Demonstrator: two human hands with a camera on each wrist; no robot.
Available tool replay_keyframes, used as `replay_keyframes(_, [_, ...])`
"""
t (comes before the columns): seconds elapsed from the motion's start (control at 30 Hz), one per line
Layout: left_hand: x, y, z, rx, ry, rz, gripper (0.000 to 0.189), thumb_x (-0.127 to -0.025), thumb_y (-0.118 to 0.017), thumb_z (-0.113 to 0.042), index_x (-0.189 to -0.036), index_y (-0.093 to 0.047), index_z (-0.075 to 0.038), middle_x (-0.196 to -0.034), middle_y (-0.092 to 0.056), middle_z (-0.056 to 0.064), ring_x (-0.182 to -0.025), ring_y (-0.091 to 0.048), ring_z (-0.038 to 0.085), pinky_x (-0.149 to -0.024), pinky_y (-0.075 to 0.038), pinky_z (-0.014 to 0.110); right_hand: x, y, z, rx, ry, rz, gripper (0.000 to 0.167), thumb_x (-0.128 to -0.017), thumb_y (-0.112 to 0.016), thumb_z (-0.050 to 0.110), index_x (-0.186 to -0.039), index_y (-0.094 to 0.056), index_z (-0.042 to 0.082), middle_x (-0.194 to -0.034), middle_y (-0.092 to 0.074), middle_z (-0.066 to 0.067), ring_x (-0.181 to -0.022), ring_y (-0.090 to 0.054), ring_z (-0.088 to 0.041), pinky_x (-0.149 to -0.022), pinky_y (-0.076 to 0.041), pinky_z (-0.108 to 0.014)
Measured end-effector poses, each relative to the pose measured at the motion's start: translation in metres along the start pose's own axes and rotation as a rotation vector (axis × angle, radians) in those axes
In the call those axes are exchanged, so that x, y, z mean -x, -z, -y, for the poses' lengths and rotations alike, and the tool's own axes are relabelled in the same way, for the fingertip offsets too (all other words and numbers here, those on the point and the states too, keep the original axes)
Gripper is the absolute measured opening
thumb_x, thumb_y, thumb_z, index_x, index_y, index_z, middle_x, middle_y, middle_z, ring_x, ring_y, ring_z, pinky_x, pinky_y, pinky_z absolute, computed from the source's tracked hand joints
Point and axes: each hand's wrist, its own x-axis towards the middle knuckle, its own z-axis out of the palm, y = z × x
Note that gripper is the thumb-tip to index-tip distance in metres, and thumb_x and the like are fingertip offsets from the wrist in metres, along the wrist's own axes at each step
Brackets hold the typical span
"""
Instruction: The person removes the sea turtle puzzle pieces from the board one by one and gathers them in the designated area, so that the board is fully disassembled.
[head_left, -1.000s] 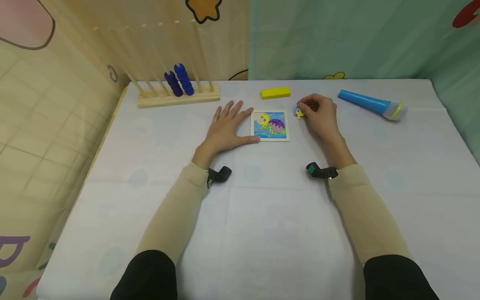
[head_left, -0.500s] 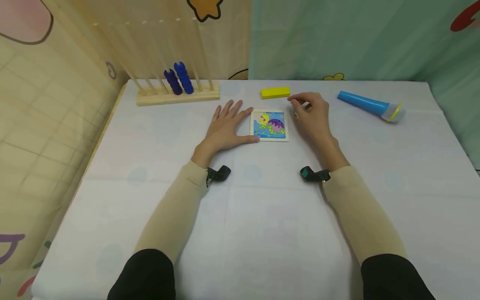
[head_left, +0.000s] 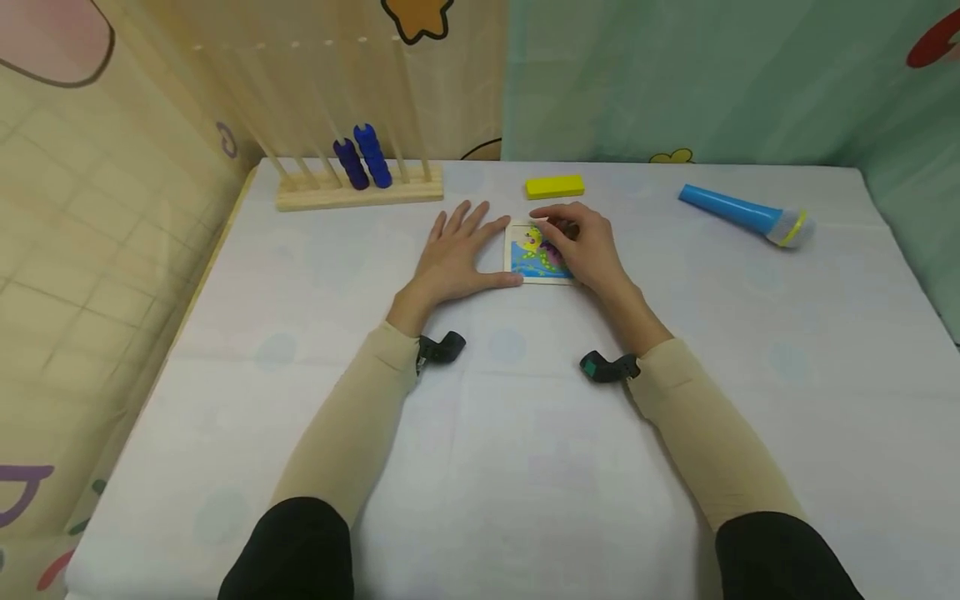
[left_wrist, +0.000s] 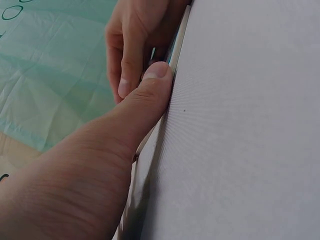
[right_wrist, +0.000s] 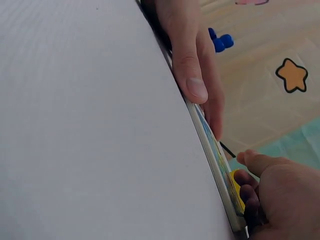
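Note:
A small square picture puzzle [head_left: 528, 265] lies on the table, its white frame around a sea-creature picture in yellow, purple and blue. Along its left side my left hand [head_left: 450, 258] is spread with straight fingers. The left thumb rests on the frame's near-left corner, and the index fingertip touches the far-left corner. My right hand [head_left: 588, 246] is over the puzzle's right part, thumb and index finger pinched together near the top edge. The small puzzle piece in that pinch is mostly hidden by the fingers. The right wrist view shows the puzzle [right_wrist: 212, 145] edge-on between both hands.
Behind the puzzle lies a yellow block [head_left: 554, 187]. A blue toy microphone [head_left: 738, 212] is at the back right. At the back left stands a wooden peg rack [head_left: 360, 196] with dark blue beads on two rods. Curtains border the table's back.
My right hand has carried the small blue and yellow puzzle piece leftward, from beside the puzzle to above its upper part. The left hand has stayed at the frame.

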Motion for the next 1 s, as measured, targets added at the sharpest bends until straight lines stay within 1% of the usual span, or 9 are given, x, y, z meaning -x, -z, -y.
replay_keyframes(0.07, [-0.0003, -0.0001, -0.0006, -0.005, 0.0, 0.0, 0.101, -0.086, -0.062, -0.082, -0.168, -0.026, -0.035, -0.179, -0.009, 0.002, -0.166, 0.003, 0.028, -0.132, 0.008, 0.053, -0.0001, -0.0012, 0.0007, 0.007, 0.003, 0.009, 0.024, -0.106, -0.067, 0.022, -0.124, -0.078, 0.011, -0.104, -0.064, -0.012, -0.089, -0.054, -0.022, -0.076, -0.041, -0.026])
replay_keyframes(0.13, [-0.0007, -0.0004, -0.0006, -0.012, 0.0, -0.001, 0.101, -0.086, -0.062, -0.082, -0.168, -0.026, -0.035, -0.179, -0.008, 0.002, -0.166, 0.004, 0.028, -0.132, 0.008, 0.053, -0.0009, -0.0027, 0.0017, 0.027, 0.007, 0.022, 0.023, -0.104, -0.069, 0.023, -0.121, -0.079, 0.01, -0.102, -0.064, -0.011, -0.091, -0.053, -0.022, -0.077, -0.04, -0.029])
replay_keyframes(0.27, [-0.0006, -0.0008, 0.0, -0.016, -0.001, 0.003, 0.101, -0.087, -0.062, -0.081, -0.169, -0.024, -0.036, -0.179, -0.007, 0.002, -0.166, 0.005, 0.027, -0.132, 0.008, 0.053, -0.0025, -0.0055, 0.003, 0.082, -0.002, 0.044, 0.024, -0.101, -0.074, 0.023, -0.118, -0.079, 0.008, -0.106, -0.062, -0.012, -0.096, -0.052, -0.025, -0.083, -0.04, -0.032])
replay_keyframes(0.37, [-0.0003, -0.001, 0.0001, -0.013, -0.001, 0.005, 0.101, -0.087, -0.062, -0.081, -0.169, -0.025, -0.036, -0.179, -0.007, 0.002, -0.166, 0.005, 0.027, -0.132, 0.008, 0.053, -0.0032, -0.007, 0.0037, 0.109, -0.012, 0.058, 0.025, -0.099, -0.076, 0.022, -0.118, -0.078, 0.006, -0.109, -0.061, -0.013, -0.1, -0.052, -0.027, -0.088, -0.041, -0.035])
replay_keyframes(0.67, [0.0006, -0.004, 0.0003, 0.007, -0.004, 0.0, 0.101, -0.086, -0.063, -0.081, -0.168, -0.026, -0.036, -0.179, -0.009, 0.002, -0.166, 0.003, 0.028, -0.132, 0.008, 0.053, -0.0024, -0.009, 0.0047, 0.16, -0.019, 0.095, 0.022, -0.101, -0.074, 0.021, -0.118, -0.075, 0.007, -0.116, -0.05, -0.015, -0.11, -0.045, -0.031, -0.093, -0.038, -0.04])
replay_keyframes(0.87, [0.0001, -0.0032, 0.0, -0.002, -0.008, -0.007, 0.101, -0.086, -0.063, -0.081, -0.168, -0.027, -0.035, -0.179, -0.01, 0.003, -0.166, 0.003, 0.027, -0.133, 0.007, 0.053, -0.0033, -0.0097, 0.0051, 0.185, -0.009, 0.085, 0.021, -0.101, -0.074, 0.02, -0.118, -0.074, 0.008, -0.123, -0.049, -0.015, -0.118, -0.043, -0.032, -0.101, -0.038, -0.043])
replay_keyframes(1.0, [-0.0008, -0.0029, -0.0004, 0.001, -0.004, -0.004, 0.101, -0.086, -0.063, -0.082, -0.168, -0.026, -0.036, -0.179, -0.009, 0.002, -0.166, 0.004, 0.027, -0.133, 0.008, 0.052, -0.0026, -0.0098, 0.0054, 0.197, -0.002, 0.074, 0.022, -0.101, -0.074, 0.021, -0.119, -0.072, 0.008, -0.126, -0.052, -0.014, -0.118, -0.042, -0.033, -0.1, -0.038, -0.043])
